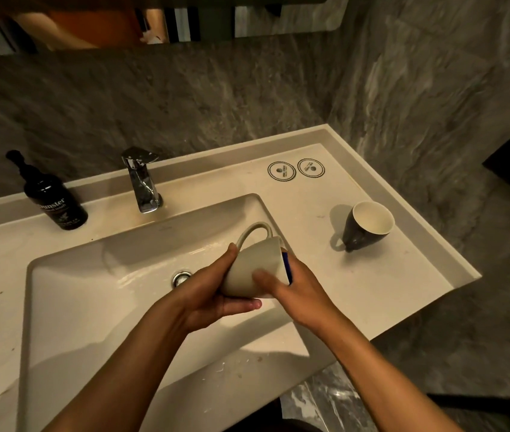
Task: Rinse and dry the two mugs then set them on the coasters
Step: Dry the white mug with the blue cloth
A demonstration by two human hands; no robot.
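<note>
We hold one white mug (255, 269) on its side over the sink (91, 275). Our left hand (213, 294) cups its base, thumb on top and fingers curled beneath. Our right hand (294, 288) wraps the rim end, thumb pressed on the mug's side; its other fingers are hidden behind the mug. We count two mugs: the second, a dark mug (364, 227), stands upright on the counter (403, 291) to the right. Two round coasters (295, 169) lie side by side, bare, behind it. One tap (141, 179) and one soap bottle (52, 198) stand at the back.
</note>
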